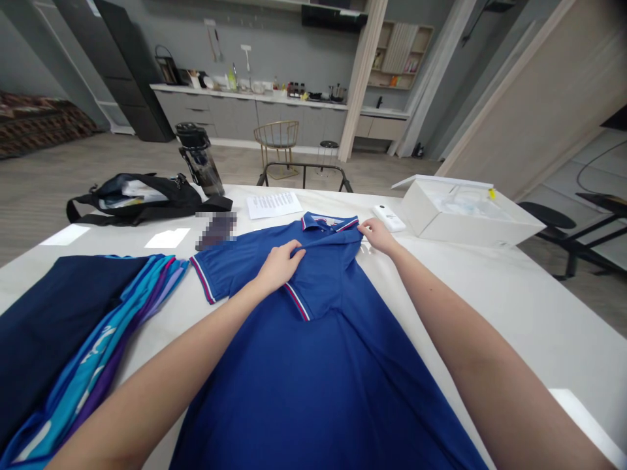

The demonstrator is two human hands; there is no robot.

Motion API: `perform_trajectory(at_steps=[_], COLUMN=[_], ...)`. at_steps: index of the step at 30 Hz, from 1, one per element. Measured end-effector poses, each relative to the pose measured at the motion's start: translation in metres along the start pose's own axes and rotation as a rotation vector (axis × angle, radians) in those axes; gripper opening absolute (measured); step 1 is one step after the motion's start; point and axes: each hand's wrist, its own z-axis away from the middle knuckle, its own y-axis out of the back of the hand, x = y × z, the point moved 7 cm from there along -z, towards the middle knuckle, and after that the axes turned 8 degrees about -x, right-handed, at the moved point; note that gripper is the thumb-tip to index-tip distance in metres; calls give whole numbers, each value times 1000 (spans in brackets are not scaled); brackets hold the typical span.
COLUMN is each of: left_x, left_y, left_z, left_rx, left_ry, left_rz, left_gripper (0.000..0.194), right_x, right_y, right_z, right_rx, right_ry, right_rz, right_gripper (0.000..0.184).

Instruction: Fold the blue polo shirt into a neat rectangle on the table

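Note:
A blue polo shirt (313, 365) with red-and-white trim lies flat on the white table (514, 313), collar away from me. Its right sleeve is folded over the chest. My left hand (280, 264) pinches the fabric of that folded sleeve near the chest. My right hand (377, 236) grips the shirt's shoulder edge beside the collar (328, 223). The left sleeve (215, 271) lies spread out to the left.
A stack of dark blue, turquoise and purple garments (73, 339) lies at the left. Behind the shirt are a black bag (137, 196), a dark water bottle (198, 160), a printed sheet (273, 203), a small white device (389, 217) and an open white box (465, 209).

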Motion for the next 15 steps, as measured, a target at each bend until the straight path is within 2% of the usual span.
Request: perform_trajectory(at_steps=[3, 6, 9, 11, 13, 15], left_x=[11, -4, -40, -62, -74, -75], left_y=[24, 36, 25, 12, 3, 0], left_z=[-23, -60, -86, -90, -88, -84], left_rx=[38, 36, -32, -81, -76, -49], left_ry=[11, 122, 280, 369, 417, 403], left_rz=[-21, -80, -158, -203, -243, -278], left_gripper=[26, 24, 24, 27, 34, 46], right_x=[8, 5, 0, 0, 1, 2], right_y=[18, 26, 14, 0, -10, -14], right_z=[-12, -23, -29, -28, -24, -20], right_rx=[71, 84, 15, -38, -53, -42], right_ry=[-71, -183, -291, -341, -324, -221], right_rz=[-57, 1, 26, -15, -78, -127], right_gripper=[35, 37, 35, 35, 35, 32])
